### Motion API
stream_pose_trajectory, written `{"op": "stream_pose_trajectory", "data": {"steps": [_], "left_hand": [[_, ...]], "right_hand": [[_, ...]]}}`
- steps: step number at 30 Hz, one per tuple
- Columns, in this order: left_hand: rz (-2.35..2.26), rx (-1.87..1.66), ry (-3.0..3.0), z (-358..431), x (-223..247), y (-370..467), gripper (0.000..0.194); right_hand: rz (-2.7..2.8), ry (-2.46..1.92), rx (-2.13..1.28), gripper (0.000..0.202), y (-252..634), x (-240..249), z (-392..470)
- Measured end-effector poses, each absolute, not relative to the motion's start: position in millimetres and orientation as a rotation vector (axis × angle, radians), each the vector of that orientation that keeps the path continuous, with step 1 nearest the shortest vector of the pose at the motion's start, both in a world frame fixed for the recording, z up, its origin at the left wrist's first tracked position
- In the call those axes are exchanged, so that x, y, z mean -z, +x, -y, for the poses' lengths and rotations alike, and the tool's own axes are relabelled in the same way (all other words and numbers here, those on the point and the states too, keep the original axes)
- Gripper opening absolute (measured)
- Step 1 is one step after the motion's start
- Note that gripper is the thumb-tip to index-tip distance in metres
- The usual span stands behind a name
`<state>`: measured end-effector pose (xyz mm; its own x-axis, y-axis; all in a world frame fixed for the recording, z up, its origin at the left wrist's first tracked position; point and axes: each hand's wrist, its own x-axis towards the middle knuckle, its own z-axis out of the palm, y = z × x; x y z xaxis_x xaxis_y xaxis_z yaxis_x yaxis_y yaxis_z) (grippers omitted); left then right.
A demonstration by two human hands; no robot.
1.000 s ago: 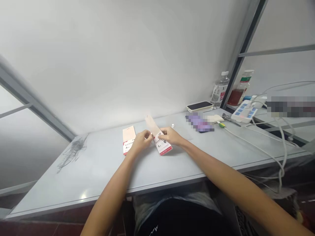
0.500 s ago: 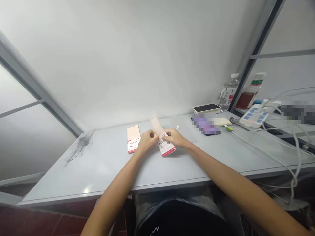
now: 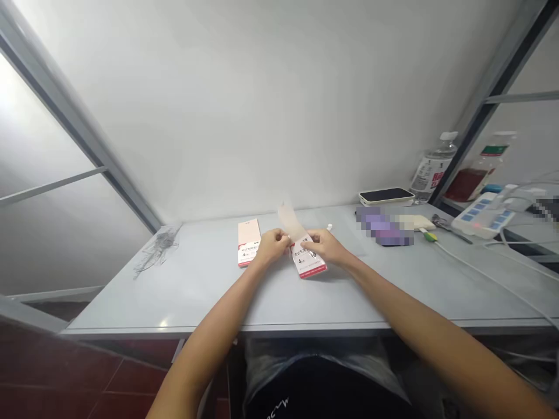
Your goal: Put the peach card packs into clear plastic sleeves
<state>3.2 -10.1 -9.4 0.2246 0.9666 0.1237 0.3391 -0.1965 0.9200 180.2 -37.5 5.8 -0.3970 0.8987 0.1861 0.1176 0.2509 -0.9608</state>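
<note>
Above the desk, a flat red-and-white printed packet (image 3: 311,265) is tilted between my hands, its pale pinkish upper flap (image 3: 292,222) standing up toward the wall. My right hand (image 3: 328,247) grips its right edge, thumb across the front. At the left edge, my left hand (image 3: 274,244) is closed with thumb and fingertips pinched together; whether they hold the packet's edge or something small there I cannot make out. Just left of that hand, a second similar packet (image 3: 248,231) lies on the desk, its lower right corner partly covered.
A small white piece (image 3: 329,227) lies beyond my right hand. On the right are a phone (image 3: 386,196), a blurred purple item (image 3: 384,227), a water bottle (image 3: 433,169), a power strip (image 3: 483,216) and cables. A dark wiry tangle (image 3: 159,249) sits at the desk's left end.
The view has swung a little left, so the desk things appear farther right. Both hands stay at the same packet, with only slight finger movement.
</note>
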Motion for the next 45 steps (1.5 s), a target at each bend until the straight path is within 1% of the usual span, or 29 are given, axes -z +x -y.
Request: {"op": "stream_pose_trajectory", "data": {"steps": [5, 11, 20, 22, 25, 28, 30, 33, 36, 38, 40, 43, 45], "left_hand": [[-1.261, -0.997, 1.637, 14.3, 4.6, 7.1, 0.01], [-1.265, -1.061, 1.677, 17.8, -1.4, 8.2, 0.024], [-1.414, -1.169, 1.642, 10.9, -0.4, -5.6, 0.018], [-1.356, -1.209, 1.666, 11.6, -1.2, -4.3, 0.022], [-1.194, -1.185, 1.656, 12.2, -3.9, -1.6, 0.015], [-0.978, -1.131, 1.559, 11.1, -5.5, -1.9, 0.02], [-0.899, -1.127, 1.52, 9.5, -5.7, -3.7, 0.023], [-0.915, -1.184, 1.508, 6.9, -7.7, -7.0, 0.025], [-1.037, -1.251, 1.491, 3.2, -14.5, -13.1, 0.024], [-1.239, -1.242, 1.46, -0.5, -20.3, -22.2, 0.023], [-1.547, -1.157, 1.419, -5.3, -24.4, -37.3, 0.022], [-1.759, -1.068, 1.377, -12.7, -23.5, -68.4, 0.016], [-1.978, -0.916, 1.38, -15.7, -19.3, -88.6, 0.013]], "right_hand": [[1.629, -0.953, -1.194, 0.018, 174.8, -4.4, 37.2], [1.501, -0.948, -1.212, 0.026, 173.5, -3.9, 34.2], [1.318, -0.896, -1.329, 0.036, 177.9, -6.0, 31.8], [1.338, -0.913, -1.325, 0.035, 176.6, -4.5, 31.0], [1.362, -1.017, -1.259, 0.033, 174.4, -3.2, 31.5], [1.39, -1.137, -1.189, 0.035, 174.0, -3.4, 32.9], [1.401, -1.135, -1.183, 0.036, 174.5, -4.0, 33.0], [1.386, -1.054, -1.208, 0.035, 176.4, -5.2, 30.3], [1.335, -1.033, -1.177, 0.032, 183.8, -7.2, 22.8], [1.296, -1.092, -1.102, 0.03, 194.2, -8.1, 15.6], [1.268, -1.221, -0.965, 0.027, 208.9, -7.4, 7.8], [1.359, -1.576, -0.774, 0.024, 233.6, -2.1, -2.2], [1.385, -1.7, -0.744, 0.026, 246.7, 3.2, -6.3]]}}
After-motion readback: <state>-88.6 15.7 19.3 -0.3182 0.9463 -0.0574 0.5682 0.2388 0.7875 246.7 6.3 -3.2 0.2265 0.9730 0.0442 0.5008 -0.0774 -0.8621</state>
